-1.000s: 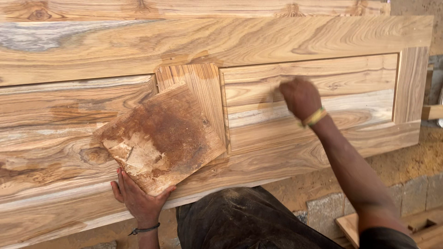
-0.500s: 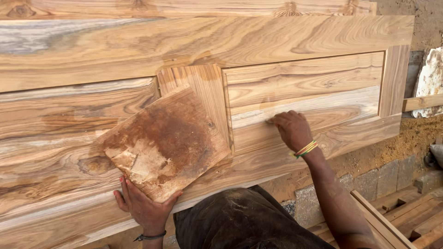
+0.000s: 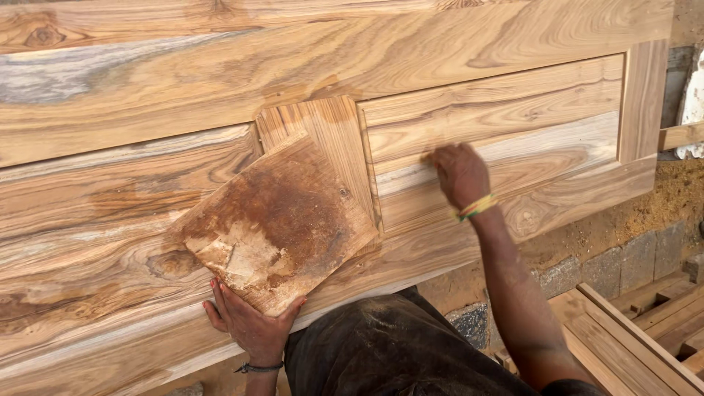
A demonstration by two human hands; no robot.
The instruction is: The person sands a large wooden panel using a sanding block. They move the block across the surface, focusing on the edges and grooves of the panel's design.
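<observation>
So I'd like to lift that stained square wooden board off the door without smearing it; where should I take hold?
Probably by its lower corner, from below: the stained square wooden board lies tilted on the pale panelled wooden door, that corner jutting toward the person, where the left hand already touches it. The pale paste patch sits just above, so keep the grip on the edges.

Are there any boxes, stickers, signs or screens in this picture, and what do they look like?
None: no packages, labels, signs or screens in view.
What shows instead:
Wooden door panel: fills the view, pale brown, strong grain.
Stained wooden board: squarish, rust-brown, with a pale patch, lying on the panel, left hand at its lower edge.
Right hand: fingers pressed on the recessed panel, striped band on the wrist.
</observation>
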